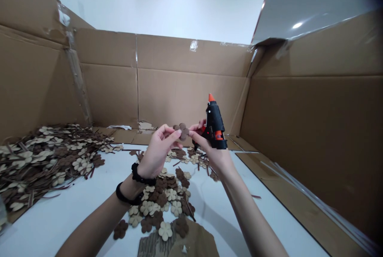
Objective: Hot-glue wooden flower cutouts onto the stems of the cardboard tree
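Note:
Between the thumb and fingers of my left hand (pixel 161 147) is a brown flower cutout (pixel 182 131), raised above the white table. My right hand (pixel 214 151) grips a black glue gun (pixel 214 123) with an orange nozzle pointing up and away. The right thumb tip reaches the edge of the flower; whether it presses on it I cannot tell. Below my hands, brown and cream flower cutouts (pixel 161 199) lie scattered. A torn piece of cardboard (pixel 196 243) sits at the near edge, with a few flowers overlapping it.
A large heap of flower cutouts and thin brown strips (pixel 56 157) fills the left side. Tall cardboard walls (pixel 191 89) enclose the table (pixel 98 209) at the back and both sides. Clear glue sticks (pixel 299 191) lie along the right edge.

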Motion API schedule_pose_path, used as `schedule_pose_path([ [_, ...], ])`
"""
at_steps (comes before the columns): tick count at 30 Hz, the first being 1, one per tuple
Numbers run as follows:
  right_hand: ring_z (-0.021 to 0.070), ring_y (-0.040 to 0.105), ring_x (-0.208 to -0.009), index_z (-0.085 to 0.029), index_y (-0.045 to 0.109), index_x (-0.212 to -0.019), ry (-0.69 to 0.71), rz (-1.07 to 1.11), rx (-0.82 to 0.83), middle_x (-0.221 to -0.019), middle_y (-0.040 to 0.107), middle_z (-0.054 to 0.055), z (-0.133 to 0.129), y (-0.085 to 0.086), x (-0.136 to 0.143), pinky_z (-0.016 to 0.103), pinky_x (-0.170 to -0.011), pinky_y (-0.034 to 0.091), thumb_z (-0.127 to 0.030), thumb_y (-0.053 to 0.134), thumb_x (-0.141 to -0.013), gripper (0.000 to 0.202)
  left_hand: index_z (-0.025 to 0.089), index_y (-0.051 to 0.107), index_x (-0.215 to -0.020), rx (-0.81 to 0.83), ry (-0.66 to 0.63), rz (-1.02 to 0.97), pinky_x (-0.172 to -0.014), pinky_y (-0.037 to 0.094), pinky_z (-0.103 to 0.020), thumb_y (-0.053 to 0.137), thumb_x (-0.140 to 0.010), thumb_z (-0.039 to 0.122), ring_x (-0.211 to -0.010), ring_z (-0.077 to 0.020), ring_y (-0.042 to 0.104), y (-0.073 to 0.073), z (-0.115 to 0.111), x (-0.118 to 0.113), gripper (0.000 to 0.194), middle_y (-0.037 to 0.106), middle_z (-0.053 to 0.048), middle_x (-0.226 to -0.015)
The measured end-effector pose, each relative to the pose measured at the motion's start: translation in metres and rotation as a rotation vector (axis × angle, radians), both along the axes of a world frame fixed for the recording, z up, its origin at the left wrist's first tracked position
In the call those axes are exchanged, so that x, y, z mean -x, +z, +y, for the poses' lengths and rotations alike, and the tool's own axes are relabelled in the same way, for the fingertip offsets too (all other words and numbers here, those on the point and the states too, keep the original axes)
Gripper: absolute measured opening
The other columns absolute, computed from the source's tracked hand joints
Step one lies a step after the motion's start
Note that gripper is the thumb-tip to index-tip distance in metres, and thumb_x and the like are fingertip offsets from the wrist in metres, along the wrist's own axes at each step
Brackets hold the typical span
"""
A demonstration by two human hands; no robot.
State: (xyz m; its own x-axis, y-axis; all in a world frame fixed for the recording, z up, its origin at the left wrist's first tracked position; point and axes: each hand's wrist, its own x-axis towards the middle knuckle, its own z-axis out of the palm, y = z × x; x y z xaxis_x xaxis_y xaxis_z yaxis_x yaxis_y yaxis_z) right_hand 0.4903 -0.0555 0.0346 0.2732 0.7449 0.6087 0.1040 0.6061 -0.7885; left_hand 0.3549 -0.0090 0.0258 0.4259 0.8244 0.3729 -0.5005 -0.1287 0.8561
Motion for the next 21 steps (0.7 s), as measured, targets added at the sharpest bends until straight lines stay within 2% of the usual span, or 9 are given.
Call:
schedule_pose_path([
  [4,0.0138,0.059,-0.079,-0.022,0.049,-0.086,-0.040,0.013,-0.013,-0.079,0.063,-0.002,-0.0006,0.0008,0.0024,0.032,-0.083,0.045,-0.029,0.069,-0.074,0.024,0.017,0.043,-0.071,-0.048,0.085,0.034,-0.066,0.046,-0.022,0.069,-0.073,0.029,-0.060,-0.0072,0.057,-0.0013,-0.0002,-0.0016,0.029,0.055,0.004,-0.071],
  [9,0.0137,0.059,-0.074,-0.023,0.048,-0.085,0.001,-0.037,0.001,-0.077,0.063,-0.003,0.0011,0.0003,0.0034,0.031,-0.077,0.047,-0.028,0.073,-0.070,0.030,0.018,0.042,-0.071,-0.125,0.177,0.085,-0.064,0.046,-0.023,0.068,-0.073,0.029,-0.059,-0.0078,0.058,-0.0023,-0.0010,-0.0022,0.028,0.054,0.004,-0.073],
  [11,0.0138,0.059,-0.074,-0.023,0.048,-0.085,-0.011,-0.051,-0.007,-0.077,0.063,-0.002,0.0013,0.0001,0.0030,0.032,-0.078,0.047,-0.028,0.072,-0.070,0.029,0.018,0.043,-0.076,-0.108,0.171,0.087,-0.064,0.047,-0.023,0.068,-0.073,0.028,-0.060,-0.0081,0.058,-0.0021,-0.0004,-0.0012,0.027,0.056,0.004,-0.075],
  [15,0.0144,0.060,-0.075,-0.023,0.049,-0.086,-0.015,-0.080,-0.001,-0.079,0.063,-0.002,0.0008,-0.0005,0.0015,0.033,-0.079,0.048,-0.028,0.072,-0.071,0.028,0.021,0.045,-0.097,-0.114,0.103,0.091,-0.068,0.048,-0.024,0.068,-0.074,0.026,-0.071,-0.0100,0.060,-0.0012,0.0032,0.0032,0.033,0.063,0.000,-0.088],
  [18,0.0145,0.060,-0.076,-0.023,0.050,-0.088,0.000,-0.101,0.008,-0.081,0.062,-0.001,0.0001,-0.0015,0.0029,0.033,-0.079,0.048,-0.027,0.072,-0.071,0.028,0.020,0.045,-0.105,-0.163,0.097,0.118,-0.072,0.048,-0.024,0.068,-0.074,0.024,-0.075,-0.0107,0.060,0.0001,0.0056,0.0059,0.038,0.062,0.001,-0.081],
  [21,0.0140,0.060,-0.076,-0.023,0.050,-0.089,0.015,-0.094,0.018,-0.081,0.062,-0.001,-0.0005,-0.0020,0.0062,0.032,-0.077,0.047,-0.026,0.070,-0.072,0.026,0.020,0.044,-0.105,-0.188,0.126,0.108,-0.072,0.048,-0.023,0.068,-0.071,0.020,-0.070,-0.0090,0.058,0.0029,0.0073,0.0065,0.041,0.057,0.005,-0.071],
])
